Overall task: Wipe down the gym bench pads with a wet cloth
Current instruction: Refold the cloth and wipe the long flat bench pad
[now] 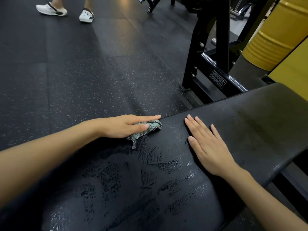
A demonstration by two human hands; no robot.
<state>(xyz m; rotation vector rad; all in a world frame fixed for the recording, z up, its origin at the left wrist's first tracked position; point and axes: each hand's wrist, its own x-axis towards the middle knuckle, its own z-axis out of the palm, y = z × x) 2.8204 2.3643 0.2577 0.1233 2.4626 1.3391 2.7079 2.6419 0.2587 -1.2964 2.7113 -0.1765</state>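
Wet-streaked bench pad (166, 189) above speckled rubber floor (83, 72).

Bench pad (260, 117): far end bare. Mid-pad taken: right hand (211, 147) flat, left hand (126, 125) gripping cloth (153, 126) at pad's left edge. Floor (83, 77) left of pad open. Machine frame (221, 39) close beyond pad's far-left edge; yellow drum (273, 40) past pad's far end.
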